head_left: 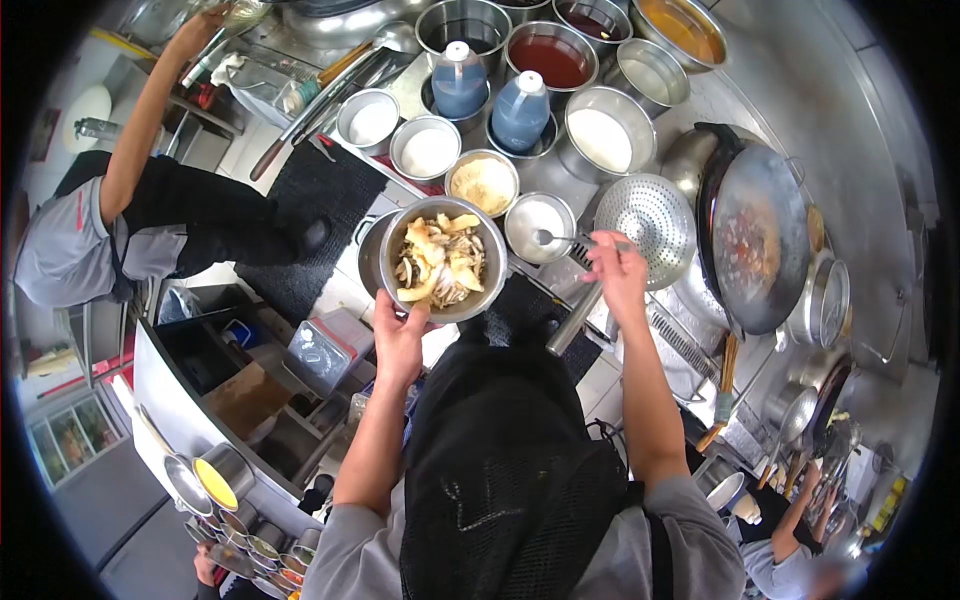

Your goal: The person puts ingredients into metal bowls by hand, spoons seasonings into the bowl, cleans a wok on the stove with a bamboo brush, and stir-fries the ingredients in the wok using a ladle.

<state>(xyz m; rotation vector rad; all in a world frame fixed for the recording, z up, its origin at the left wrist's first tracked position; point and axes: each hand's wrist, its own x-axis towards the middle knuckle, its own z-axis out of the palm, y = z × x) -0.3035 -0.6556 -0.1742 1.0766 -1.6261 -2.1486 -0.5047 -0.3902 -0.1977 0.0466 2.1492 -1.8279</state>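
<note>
Smooth metal bowl (496, 262), metal spoon (545, 238), shiny metal strainer (646, 230), matt cloth apron (500, 430)

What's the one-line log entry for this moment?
left hand: holds metal bowl, sliced mushrooms inside | right hand: holds small spoon, seen over white-powder bowl

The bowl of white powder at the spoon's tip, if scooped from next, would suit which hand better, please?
Probably the right hand: it holds the spoon, whose tip is at the white-powder bowl, while the left hand is occupied holding the bowl of sliced mushrooms.
</note>
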